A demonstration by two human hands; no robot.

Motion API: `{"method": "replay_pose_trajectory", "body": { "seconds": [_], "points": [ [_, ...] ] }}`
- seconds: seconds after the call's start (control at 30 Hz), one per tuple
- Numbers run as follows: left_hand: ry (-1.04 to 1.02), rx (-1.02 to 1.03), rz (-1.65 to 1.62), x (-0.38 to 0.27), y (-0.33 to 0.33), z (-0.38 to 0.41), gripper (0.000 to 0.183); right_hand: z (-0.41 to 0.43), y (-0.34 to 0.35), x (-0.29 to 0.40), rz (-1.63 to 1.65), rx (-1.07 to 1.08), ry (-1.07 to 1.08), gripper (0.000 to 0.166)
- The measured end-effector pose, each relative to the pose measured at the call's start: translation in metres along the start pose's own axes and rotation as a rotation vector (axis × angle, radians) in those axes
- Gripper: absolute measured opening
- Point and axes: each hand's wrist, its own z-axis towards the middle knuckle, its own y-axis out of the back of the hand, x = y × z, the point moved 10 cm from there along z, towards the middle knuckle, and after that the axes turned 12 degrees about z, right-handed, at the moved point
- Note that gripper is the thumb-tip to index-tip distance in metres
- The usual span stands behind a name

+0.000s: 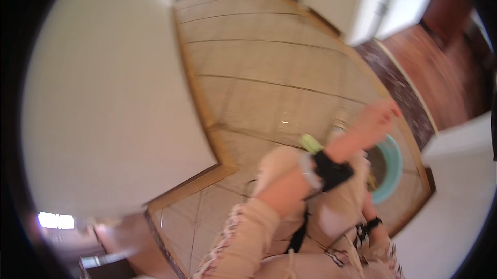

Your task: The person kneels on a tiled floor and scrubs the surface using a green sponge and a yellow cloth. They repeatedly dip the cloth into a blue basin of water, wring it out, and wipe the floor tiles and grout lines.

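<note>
My left hand [363, 131] reaches across my bent knees to the right, above the near-left side of a turquoise plastic basin [395, 166]. Motion blurs its fingers, and I see nothing clearly held in them. A black band and a pale bracelet circle that wrist. Low beside my right knee is my right hand [368, 206], mostly hidden behind the leg, with dark bands on its wrist. Its fingers are out of sight, close to the basin's near edge. Inside the basin is a murky, brownish content with something yellowish along the left side.
Beige floor tiles [256, 61] run ahead between a pale wall [112, 96] and doorways. A dark stone threshold [392, 73] borders a reddish floor [435, 77] at right. A wall corner [223, 168] juts in at left. A pale green object [310, 143] shows beyond my knees.
</note>
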Motion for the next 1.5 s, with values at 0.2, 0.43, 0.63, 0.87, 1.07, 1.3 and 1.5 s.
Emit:
{"method": "replay_pose_trajectory", "body": {
  "seconds": [0.2,0.43,0.63,0.87,1.07,1.3,1.5],
  "points": [
    [0.165,0.123,0.112,-0.001,0.023,-0.020,0.024,0.044,0.059,-0.012,0.031,-0.147,-0.369,0.051],
    [0.101,0.345,-0.004,-0.073,-0.045,-0.029,0.024,0.036,-0.014,-0.064,-0.077,-0.018,-0.687,0.075],
    [0.285,0.414,-0.464,-0.076,-0.115,-0.031,0.025,0.045,0.030,-0.078,0.095,-0.327,-0.413,0.045],
    [0.528,0.090,-0.806,0.001,-0.196,-0.040,0.032,0.030,-0.004,-0.117,-0.038,0.058,-0.656,0.040],
    [0.764,-0.114,-0.391,0.173,-0.215,-0.112,0.029,0.035,-0.012,-0.108,0.056,0.191,-0.665,0.035],
    [0.991,-0.047,0.203,0.259,-0.201,-0.165,0.055,0.043,0.072,-0.054,0.820,-0.083,-0.386,0.018],
    [1.404,0.149,-0.420,0.218,-0.229,-0.190,0.100,0.001,0.185,0.075,1.108,-0.230,-0.270,0.011]
  ]
}}
